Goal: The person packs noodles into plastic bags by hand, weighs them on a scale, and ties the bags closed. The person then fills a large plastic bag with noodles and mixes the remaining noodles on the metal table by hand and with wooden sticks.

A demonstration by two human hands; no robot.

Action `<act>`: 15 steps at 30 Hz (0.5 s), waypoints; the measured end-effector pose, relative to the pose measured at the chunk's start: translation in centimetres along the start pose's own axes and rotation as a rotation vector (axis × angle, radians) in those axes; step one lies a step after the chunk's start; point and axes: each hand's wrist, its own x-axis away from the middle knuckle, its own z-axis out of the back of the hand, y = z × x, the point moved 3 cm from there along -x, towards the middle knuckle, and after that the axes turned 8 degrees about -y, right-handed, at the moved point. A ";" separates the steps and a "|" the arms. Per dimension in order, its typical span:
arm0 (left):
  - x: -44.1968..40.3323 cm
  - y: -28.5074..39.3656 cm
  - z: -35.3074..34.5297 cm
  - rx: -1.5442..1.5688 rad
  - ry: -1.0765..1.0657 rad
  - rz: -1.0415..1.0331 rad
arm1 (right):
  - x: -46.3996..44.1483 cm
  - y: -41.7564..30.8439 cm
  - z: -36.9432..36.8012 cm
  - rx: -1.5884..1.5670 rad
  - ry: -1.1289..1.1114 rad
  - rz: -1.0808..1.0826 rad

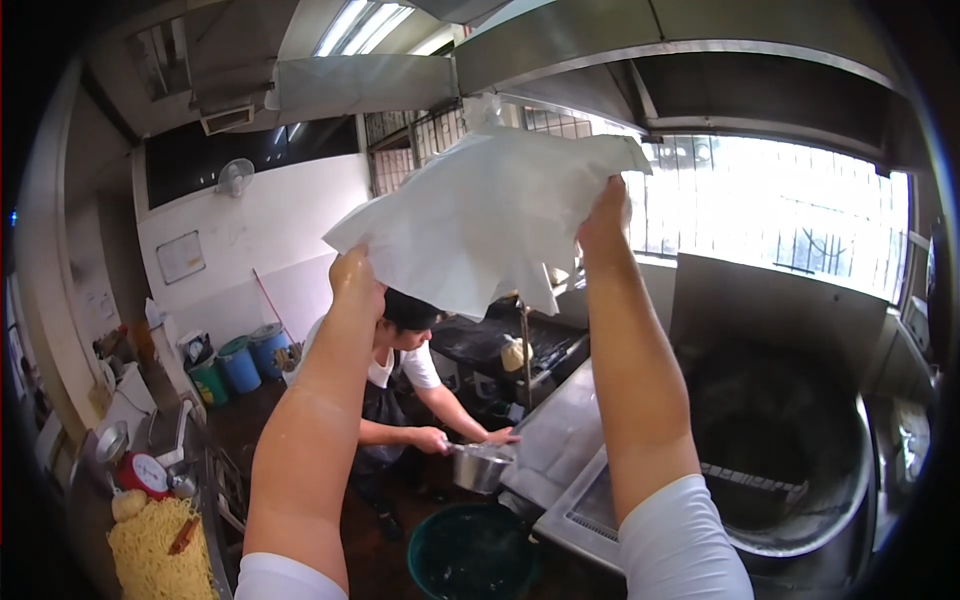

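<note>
One broad, thin, off-white sheet (470,205), limp, paper or cloth I cannot tell, raised aloft by both arms and spread between two hands. Left hand (358,270): fingers closed on the lower left corner. Right hand (602,215): fingers closed on the right-hand edge, held higher. Upper edge uneven, seen just under a long grey metal hood (560,65); lower edge loose, dropping to a narrow tail near the right wrist.

Below, between the two forearms, one co-worker (405,370) in a white top and dark apron, stooping, one hand at the handle of a round silver metal pot (483,468), the other at the edge of a long stainless-steel counter (560,425). Underneath, one round green tub (470,507) on the floor, taking up the space before the counter.

To the right, one very large, round, dark pan with a pale rim (852,500), beside the right forearm. To the left, a strip of dark floor (240,425) between the left forearm and two blue drums (240,365)
</note>
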 end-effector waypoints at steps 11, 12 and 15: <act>8.4 -6.5 -7.4 -0.285 -0.519 0.332 | 1.9 0.8 0.2 -0.092 -0.319 -0.291; 9.5 -7.6 -9.1 -0.259 -0.650 0.287 | 2.1 2.0 -0.3 -0.103 -0.432 -0.262; 6.8 -3.5 -14.1 -0.068 -0.740 -0.126 | 4.1 5.2 -2.3 0.239 -0.467 -0.267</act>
